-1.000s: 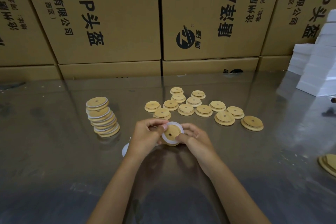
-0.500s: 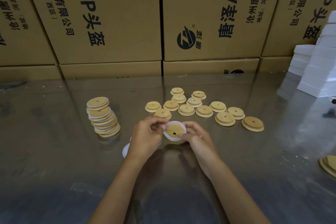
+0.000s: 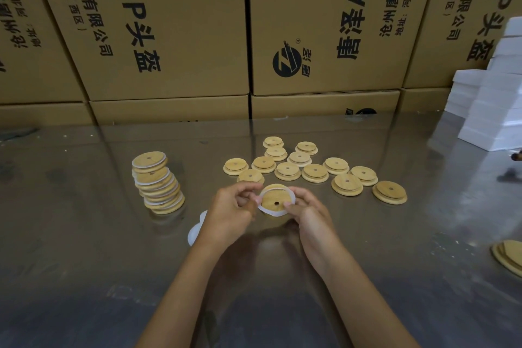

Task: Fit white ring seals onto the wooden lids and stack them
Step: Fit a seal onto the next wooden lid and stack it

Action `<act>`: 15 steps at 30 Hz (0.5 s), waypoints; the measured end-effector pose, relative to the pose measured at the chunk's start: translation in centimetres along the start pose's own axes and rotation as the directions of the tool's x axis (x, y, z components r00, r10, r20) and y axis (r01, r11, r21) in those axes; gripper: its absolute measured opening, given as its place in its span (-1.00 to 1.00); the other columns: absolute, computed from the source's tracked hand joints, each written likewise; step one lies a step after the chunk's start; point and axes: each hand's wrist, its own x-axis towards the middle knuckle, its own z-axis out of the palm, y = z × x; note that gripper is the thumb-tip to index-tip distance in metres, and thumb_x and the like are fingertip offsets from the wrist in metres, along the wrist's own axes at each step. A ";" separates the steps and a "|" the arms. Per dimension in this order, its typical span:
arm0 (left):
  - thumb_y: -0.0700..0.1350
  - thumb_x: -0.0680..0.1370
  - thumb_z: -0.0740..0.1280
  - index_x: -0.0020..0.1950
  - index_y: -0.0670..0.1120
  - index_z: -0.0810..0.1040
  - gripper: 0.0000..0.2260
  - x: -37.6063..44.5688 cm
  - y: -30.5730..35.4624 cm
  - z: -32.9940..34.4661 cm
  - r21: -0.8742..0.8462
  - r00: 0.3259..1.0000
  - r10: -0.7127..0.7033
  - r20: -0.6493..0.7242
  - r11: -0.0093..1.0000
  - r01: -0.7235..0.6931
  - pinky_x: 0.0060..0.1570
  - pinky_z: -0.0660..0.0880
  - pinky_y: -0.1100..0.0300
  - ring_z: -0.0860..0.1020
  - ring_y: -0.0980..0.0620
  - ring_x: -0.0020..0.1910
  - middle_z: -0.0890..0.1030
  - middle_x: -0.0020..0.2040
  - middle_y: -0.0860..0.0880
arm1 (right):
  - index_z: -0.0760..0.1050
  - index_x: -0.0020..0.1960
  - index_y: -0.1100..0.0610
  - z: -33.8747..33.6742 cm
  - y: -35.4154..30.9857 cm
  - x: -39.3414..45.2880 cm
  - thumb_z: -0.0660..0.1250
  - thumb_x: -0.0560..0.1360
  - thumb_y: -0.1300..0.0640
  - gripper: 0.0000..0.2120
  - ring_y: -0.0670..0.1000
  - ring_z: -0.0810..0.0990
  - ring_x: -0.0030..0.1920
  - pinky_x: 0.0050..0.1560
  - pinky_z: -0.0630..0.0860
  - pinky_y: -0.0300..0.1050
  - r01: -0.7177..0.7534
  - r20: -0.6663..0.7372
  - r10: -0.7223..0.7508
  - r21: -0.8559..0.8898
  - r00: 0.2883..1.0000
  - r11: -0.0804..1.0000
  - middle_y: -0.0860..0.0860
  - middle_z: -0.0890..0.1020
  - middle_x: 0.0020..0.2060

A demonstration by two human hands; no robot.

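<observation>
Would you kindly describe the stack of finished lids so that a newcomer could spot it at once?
Start at the wall of cardboard boxes and come down to the shiny table. Left of the hands, apart from the loose lids lying singly, stands the stack. It alone is a leaning pile with white rings showing between the lids.

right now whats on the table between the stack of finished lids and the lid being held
In the head view, only the left hand and, just under it, a few loose white rings. Otherwise bare table between the stack and the held lid.
</observation>
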 end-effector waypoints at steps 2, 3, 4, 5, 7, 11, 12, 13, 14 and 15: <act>-0.30 0.56 0.32 0.08 -0.01 0.64 -0.77 0.0 -0.1 0.0 -0.011 0.999 -0.035 0.020 0.999 0.036 -0.31 0.55 0.24 0.51 0.17 -0.46 0.60 -0.30 0.07 | 0.56 0.07 0.16 -0.1 0.0 0.0 0.28 0.52 0.43 -0.76 0.05 0.58 0.00 0.07 0.42 -0.10 0.002 0.017 -0.002 -0.010 1.000 1.000 0.07 0.71 -0.08; -0.28 0.56 0.33 0.04 0.01 0.65 -0.79 0.0 -0.2 -0.1 -0.026 0.998 -0.051 0.025 0.998 0.052 -0.30 0.56 0.23 0.51 0.16 -0.47 0.61 -0.34 0.10 | 0.56 0.06 0.15 -0.1 0.0 0.0 0.28 0.52 0.43 -0.76 0.05 0.58 0.00 0.09 0.41 -0.08 0.004 0.031 -0.003 -0.026 1.000 1.000 0.06 0.70 -0.09; -0.26 0.56 0.34 -0.01 0.03 0.65 -0.80 0.0 -0.3 -0.2 -0.043 0.997 -0.066 0.027 0.997 0.067 -0.30 0.56 0.21 0.51 0.15 -0.47 0.61 -0.38 0.11 | 0.55 0.06 0.15 -0.2 0.0 -0.1 0.29 0.51 0.43 -0.76 0.05 0.58 -0.01 0.11 0.40 -0.07 0.009 0.047 -0.007 -0.047 0.999 0.999 0.06 0.70 -0.09; -0.25 0.56 0.34 -0.05 0.05 0.65 -0.80 0.0 -0.4 -0.2 -0.063 0.997 -0.077 0.025 0.995 0.079 -0.31 0.55 0.22 0.52 0.16 -0.45 0.61 -0.40 0.12 | 0.54 0.06 0.15 -0.2 0.0 -0.2 0.29 0.51 0.43 -0.76 0.05 0.58 -0.01 0.11 0.41 -0.06 0.018 0.063 -0.014 -0.069 0.998 0.997 0.07 0.70 -0.08; -0.25 0.55 0.35 -0.08 0.06 0.66 -0.80 -0.1 -0.4 -0.2 -0.101 0.997 -0.075 0.017 0.992 0.077 -0.33 0.53 0.28 0.55 0.18 -0.41 0.63 -0.39 0.14 | 0.52 0.08 0.17 -0.2 0.0 -0.4 0.30 0.50 0.43 -0.76 0.02 0.58 -0.03 0.08 0.42 -0.09 0.040 0.077 -0.032 -0.099 0.996 0.994 0.07 0.71 -0.06; -0.25 0.55 0.36 -0.11 0.08 0.67 -0.78 -0.1 -0.2 0.1 -0.108 0.999 -0.031 0.015 0.994 0.032 -0.36 0.50 0.33 0.56 0.20 -0.38 0.67 -0.32 0.12 | 0.50 0.11 0.19 0.0 0.0 -0.8 0.33 0.51 0.40 -0.78 -0.02 0.59 -0.08 -0.03 0.48 -0.20 0.076 0.083 -0.065 -0.139 0.994 0.987 0.11 0.69 -0.01; -0.24 0.55 0.36 -0.11 0.09 0.67 -0.78 -0.1 -0.1 0.1 -0.094 1.000 -0.023 0.022 0.995 0.025 -0.35 0.49 0.34 0.56 0.20 -0.39 0.67 -0.31 0.11 | 0.52 0.11 0.20 0.1 -0.1 -0.9 0.35 0.51 0.38 -0.79 -0.03 0.59 -0.07 -0.04 0.49 -0.20 0.092 0.091 -0.077 -0.169 0.993 0.981 0.12 0.69 0.00; -0.24 0.55 0.36 -0.11 0.11 0.67 -0.77 -0.1 -0.2 0.2 -0.070 0.999 -0.010 0.033 0.997 0.013 -0.33 0.48 0.35 0.56 0.19 -0.37 0.67 -0.29 0.12 | 0.54 0.10 0.19 0.1 -0.1 -1.0 0.37 0.50 0.35 -0.80 -0.04 0.59 -0.07 -0.04 0.50 -0.20 0.112 0.101 -0.093 -0.204 0.991 0.972 0.12 0.68 0.00; -0.23 0.55 0.36 -0.10 0.13 0.67 -0.76 -0.1 -0.2 0.2 -0.043 0.999 0.006 0.046 0.999 -0.004 -0.28 0.48 0.35 0.57 0.19 -0.32 0.68 -0.24 0.13 | 0.56 0.08 0.18 0.2 -0.1 -1.1 0.39 0.49 0.33 -0.81 -0.05 0.59 -0.08 -0.05 0.51 -0.21 0.134 0.113 -0.110 -0.236 0.988 0.962 0.11 0.68 -0.02; -0.23 0.55 0.35 -0.10 0.14 0.67 -0.74 -0.1 -0.2 0.3 -0.023 0.998 0.023 0.058 0.999 -0.022 -0.23 0.48 0.34 0.58 0.20 -0.25 0.69 -0.18 0.14 | 0.57 0.06 0.17 0.2 -0.1 -1.2 0.41 0.49 0.32 -0.82 -0.06 0.58 -0.09 -0.07 0.51 -0.22 0.152 0.125 -0.123 -0.262 0.985 0.953 0.10 0.67 -0.05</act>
